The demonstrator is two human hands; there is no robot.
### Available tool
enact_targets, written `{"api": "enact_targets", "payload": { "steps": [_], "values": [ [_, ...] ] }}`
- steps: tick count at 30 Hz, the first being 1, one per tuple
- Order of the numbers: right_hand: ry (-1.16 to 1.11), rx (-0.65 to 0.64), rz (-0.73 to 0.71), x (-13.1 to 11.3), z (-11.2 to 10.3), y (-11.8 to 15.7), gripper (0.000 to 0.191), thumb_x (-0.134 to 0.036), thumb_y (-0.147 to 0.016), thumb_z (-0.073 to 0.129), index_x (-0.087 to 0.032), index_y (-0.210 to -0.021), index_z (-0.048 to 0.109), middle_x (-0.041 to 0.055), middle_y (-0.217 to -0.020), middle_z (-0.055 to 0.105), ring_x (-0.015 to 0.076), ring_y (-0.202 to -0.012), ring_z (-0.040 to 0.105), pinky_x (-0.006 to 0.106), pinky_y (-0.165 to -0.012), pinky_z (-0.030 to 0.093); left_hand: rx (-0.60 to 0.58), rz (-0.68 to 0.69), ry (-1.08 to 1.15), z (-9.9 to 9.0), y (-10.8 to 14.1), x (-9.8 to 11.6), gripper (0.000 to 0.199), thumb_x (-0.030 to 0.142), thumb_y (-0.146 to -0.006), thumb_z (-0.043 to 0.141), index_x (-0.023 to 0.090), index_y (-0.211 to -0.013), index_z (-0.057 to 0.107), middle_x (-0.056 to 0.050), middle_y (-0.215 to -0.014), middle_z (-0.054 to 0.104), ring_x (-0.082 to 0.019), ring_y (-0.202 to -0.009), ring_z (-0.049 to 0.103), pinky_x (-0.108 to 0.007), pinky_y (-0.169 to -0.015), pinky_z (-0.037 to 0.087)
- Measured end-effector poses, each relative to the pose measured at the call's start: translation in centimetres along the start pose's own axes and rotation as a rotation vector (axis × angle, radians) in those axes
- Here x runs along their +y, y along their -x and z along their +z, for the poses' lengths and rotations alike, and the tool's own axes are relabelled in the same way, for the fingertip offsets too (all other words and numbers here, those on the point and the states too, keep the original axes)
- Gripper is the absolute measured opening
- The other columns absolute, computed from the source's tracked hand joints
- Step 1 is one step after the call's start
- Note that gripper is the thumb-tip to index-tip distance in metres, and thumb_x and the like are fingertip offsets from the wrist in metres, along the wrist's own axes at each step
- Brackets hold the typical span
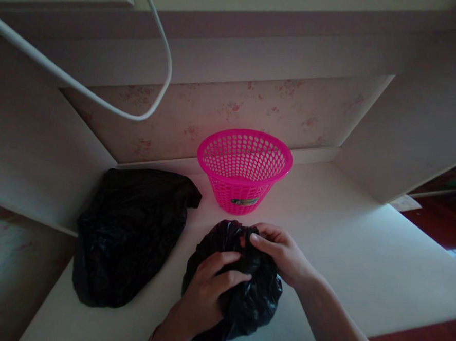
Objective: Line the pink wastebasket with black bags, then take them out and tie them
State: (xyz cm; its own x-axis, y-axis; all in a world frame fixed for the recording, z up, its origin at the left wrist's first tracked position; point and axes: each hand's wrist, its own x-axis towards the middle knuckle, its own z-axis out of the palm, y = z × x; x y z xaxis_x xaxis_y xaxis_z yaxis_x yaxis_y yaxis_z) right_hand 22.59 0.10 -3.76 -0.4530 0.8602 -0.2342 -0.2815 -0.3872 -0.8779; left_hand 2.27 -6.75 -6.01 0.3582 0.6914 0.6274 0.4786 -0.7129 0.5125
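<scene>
A bunched black garbage bag (pixel 256 298) sits at the front of the white surface, between my hands. My left hand (pixel 205 292) lies over its left side, fingers bent around the crumpled plastic. At the upper right of the bundle, my right hand (pixel 279 251) pinches the gathered plastic between thumb and fingers. A bright pink perforated plastic basket (pixel 239 194) stands upright just behind the bag, with a small label low on its front. Parts of both hands' fingers are hidden by the plastic.
Another black plastic bag (pixel 131 236) lies spread out on the left of the white surface (pixel 347 239). White side panels and a flower-patterned wall (pixel 232 109) enclose the back. A white cable (pixel 111 109) hangs in a loop at upper left.
</scene>
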Motion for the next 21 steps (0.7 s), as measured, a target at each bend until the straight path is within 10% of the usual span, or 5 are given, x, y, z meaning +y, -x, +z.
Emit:
{"api": "enact_targets", "payload": {
  "steps": [8, 13, 21],
  "values": [
    [-0.154, 0.260, -0.344, 0.6, 0.0, -1.2, 0.030, -0.038, -0.068, 0.095, -0.026, -0.085, 0.074, -0.0019, -0.082, 0.074, 0.0132, -0.067, 0.065, 0.026, -0.063, 0.053, -0.039, -0.042, -0.033, -0.2, 0.2, 0.0, 0.018, 0.021, -0.100, 0.062, 0.027, -0.112, 0.074, -0.008, -0.119, 0.074, -0.020, -0.106, 0.076, -0.030, -0.089, 0.063],
    [-0.163, 0.335, -0.552, 0.2, -0.9, -1.6, 0.032, -0.043, -0.081, 0.085, -0.036, -0.109, 0.073, 0.0012, -0.121, 0.073, 0.0180, -0.100, 0.069, 0.035, -0.091, 0.057, 0.015, -0.013, 0.003, -0.1, 0.1, 0.1, 0.015, 0.022, -0.101, 0.060, 0.025, -0.109, 0.072, -0.007, -0.114, 0.075, -0.017, -0.103, 0.076, -0.027, -0.091, 0.061],
    [0.229, -0.004, 0.014, 0.8, -1.7, 0.3, 0.052, -0.068, -0.090, 0.067, -0.018, -0.099, 0.079, 0.0067, -0.095, 0.078, 0.0234, -0.089, 0.070, 0.037, -0.086, 0.054, 0.033, 0.019, -0.116, 0.2, 0.6, -0.2, 0.019, 0.023, -0.105, 0.054, 0.026, -0.113, 0.072, -0.007, -0.116, 0.075, -0.019, -0.105, 0.075, -0.034, -0.095, 0.060]
  ]
}}
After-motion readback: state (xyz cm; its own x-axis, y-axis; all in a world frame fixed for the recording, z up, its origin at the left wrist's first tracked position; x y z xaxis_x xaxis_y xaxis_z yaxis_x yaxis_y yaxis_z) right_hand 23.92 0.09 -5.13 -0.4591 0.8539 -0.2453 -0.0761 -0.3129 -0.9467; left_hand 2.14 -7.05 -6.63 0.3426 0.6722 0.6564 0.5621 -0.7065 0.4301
